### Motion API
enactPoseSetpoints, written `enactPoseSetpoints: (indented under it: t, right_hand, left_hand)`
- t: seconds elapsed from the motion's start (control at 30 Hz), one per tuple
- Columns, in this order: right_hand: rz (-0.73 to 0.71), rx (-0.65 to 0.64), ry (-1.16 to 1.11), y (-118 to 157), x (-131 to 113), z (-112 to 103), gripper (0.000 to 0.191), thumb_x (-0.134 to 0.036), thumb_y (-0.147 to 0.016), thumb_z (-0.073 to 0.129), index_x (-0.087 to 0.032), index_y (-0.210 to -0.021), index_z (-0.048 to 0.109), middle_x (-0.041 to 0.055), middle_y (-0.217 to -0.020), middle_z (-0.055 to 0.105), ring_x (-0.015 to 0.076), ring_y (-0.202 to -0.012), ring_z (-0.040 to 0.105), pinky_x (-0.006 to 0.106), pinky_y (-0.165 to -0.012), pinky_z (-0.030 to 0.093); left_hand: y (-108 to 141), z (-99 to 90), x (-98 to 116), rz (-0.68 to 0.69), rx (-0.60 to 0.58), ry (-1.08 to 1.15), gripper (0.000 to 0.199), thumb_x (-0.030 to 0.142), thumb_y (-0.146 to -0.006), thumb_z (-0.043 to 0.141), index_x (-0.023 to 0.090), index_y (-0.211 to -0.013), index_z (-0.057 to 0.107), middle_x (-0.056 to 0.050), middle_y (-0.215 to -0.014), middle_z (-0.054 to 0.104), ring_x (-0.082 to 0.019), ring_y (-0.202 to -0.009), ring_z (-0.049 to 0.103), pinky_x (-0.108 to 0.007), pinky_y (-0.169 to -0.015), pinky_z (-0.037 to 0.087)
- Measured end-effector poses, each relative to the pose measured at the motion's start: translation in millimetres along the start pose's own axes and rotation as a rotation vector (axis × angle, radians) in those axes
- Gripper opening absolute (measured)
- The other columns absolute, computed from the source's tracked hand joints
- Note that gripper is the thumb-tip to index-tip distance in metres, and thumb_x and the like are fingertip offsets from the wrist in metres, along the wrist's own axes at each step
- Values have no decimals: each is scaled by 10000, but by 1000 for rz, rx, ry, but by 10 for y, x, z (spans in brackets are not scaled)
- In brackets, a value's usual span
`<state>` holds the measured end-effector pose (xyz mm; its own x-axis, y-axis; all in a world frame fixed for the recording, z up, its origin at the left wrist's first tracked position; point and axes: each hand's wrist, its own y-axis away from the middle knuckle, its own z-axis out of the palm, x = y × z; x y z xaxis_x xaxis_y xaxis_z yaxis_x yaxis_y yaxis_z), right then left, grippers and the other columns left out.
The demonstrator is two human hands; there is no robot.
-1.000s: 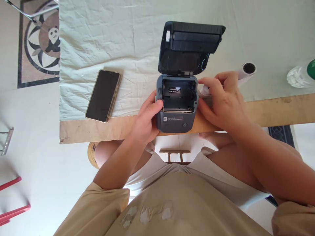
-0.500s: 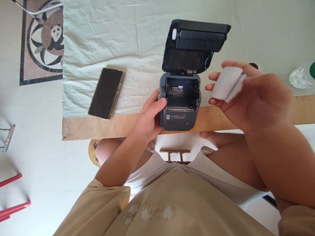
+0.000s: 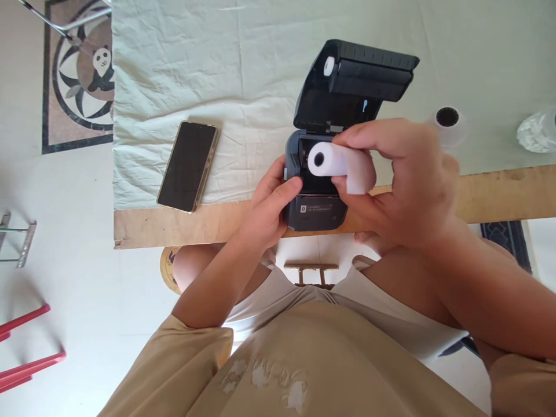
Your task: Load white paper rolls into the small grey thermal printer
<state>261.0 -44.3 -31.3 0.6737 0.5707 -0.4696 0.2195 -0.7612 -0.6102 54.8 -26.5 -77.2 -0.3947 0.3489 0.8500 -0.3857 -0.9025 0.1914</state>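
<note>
A dark portable label printer (image 3: 316, 211) is held at the table's front edge with its lid (image 3: 317, 95) raised. My left hand (image 3: 271, 205) grips its left side, thumb on the rim of the paper bay. In my right hand (image 3: 403, 179) is a white paper roll (image 3: 332, 160), pinched between thumb and fingers, with a loose paper end hanging on its right. The roll is tilted over the open bay, its dark-centred end facing left. Whether it touches the bay floor I cannot tell. The roll and fingers hide most of the bay.
A smartphone (image 3: 187, 166) lies face up on the pale tablecloth (image 3: 208, 69), left of the printer. Another white roll (image 3: 449, 124) stands at the right, beside a clear container (image 3: 537, 132) with white contents. The table's wooden edge (image 3: 182, 229) runs along the front.
My right hand has brought the paper roll leftward over the open printer and turned it so its end shows. The lid sits slightly further right in view. My left hand keeps its grip.
</note>
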Motion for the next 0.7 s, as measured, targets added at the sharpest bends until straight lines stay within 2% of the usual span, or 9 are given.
enactPoseSetpoints:
  t: [0.1, 0.17, 0.3, 0.33, 0.4, 0.47, 0.53, 0.6, 0.7]
  right_hand:
    - [50, 18, 94, 24, 20, 99, 251, -156, -1033, 681, -334, -1210, 671, 2, -1201, 867, 254, -1071, 862, 454, -861, 712]
    - [31, 45, 131, 51, 62, 135, 173, -170, -1074, 651, -326, -1150, 655, -12, -1187, 876, 233, -1045, 869, 446, -864, 709]
    - [-85, 35, 115, 88, 193, 125, 265, -71, -1007, 618, -322, -1060, 684, -32, -1341, 850, 262, -1241, 845, 487, -959, 697]
    - [-96, 30, 93, 95, 213, 115, 292, -63, -988, 627, -333, -1057, 713, -30, -1346, 836, 273, -1245, 829, 507, -987, 677]
    - [-120, 60, 45, 114, 207, 107, 286, -87, -967, 674, -352, -1045, 751, -17, -1228, 816, 270, -1094, 797, 509, -953, 621]
    - [-138, 129, 39, 147, 135, 133, 242, -111, -951, 717, -344, -1014, 738, -20, -1043, 773, 229, -889, 714, 457, -835, 532]
    - [-177, 160, 49, 196, 25, 188, 216, -102, -947, 730, -312, -976, 692, -34, -922, 735, 200, -802, 652, 418, -736, 431]
    - [-223, 150, 44, 248, -72, 240, 214, -94, -957, 736, -293, -952, 658, -46, -863, 728, 187, -796, 651, 426, -695, 384]
    - [-267, 75, 9, 293, -100, 247, 111, -350, -1074, 712, -294, -984, 680, -27, -881, 747, 204, -897, 726, 466, -712, 443]
  left_hand:
    - [9, -7, -3, -10, 2, -12, 471, 583, -977, 885, 291, -1319, 745, -44, -1288, 892, -362, -1447, 793, -438, -1077, 728]
    - [13, -11, 1, -23, 7, -18, 487, 587, -968, 889, 288, -1322, 740, -44, -1323, 887, -365, -1428, 798, -440, -1053, 733]
    - [18, -12, 20, -39, -39, -8, 486, 625, -963, 882, 317, -1316, 754, -48, -1385, 872, -425, -1517, 726, -506, -1052, 725]
    - [18, -10, 24, -45, -41, -19, 502, 647, -944, 890, 333, -1311, 754, -43, -1382, 873, -445, -1546, 700, -523, -1059, 721]
    - [15, -7, 28, -49, -14, -47, 553, 695, -896, 906, 358, -1303, 742, -30, -1378, 874, -464, -1558, 683, -535, -1073, 716]
    - [12, -10, 24, -31, 7, -41, 567, 720, -892, 883, 363, -1301, 722, -20, -1383, 870, -442, -1501, 724, -516, -1062, 722]
    - [10, -24, 18, -15, -12, -13, 526, 697, -938, 836, 350, -1312, 709, -20, -1349, 870, -390, -1392, 784, -476, -1016, 729]
    - [14, -47, 14, -15, -26, -30, 549, 665, -927, 867, 338, -1336, 701, -18, -1230, 879, -347, -1245, 828, -437, -933, 727]
    - [23, -86, 8, -12, 3, -90, 649, 612, -850, 977, 327, -1367, 709, -3, -1142, 883, -325, -1132, 835, -416, -901, 722]
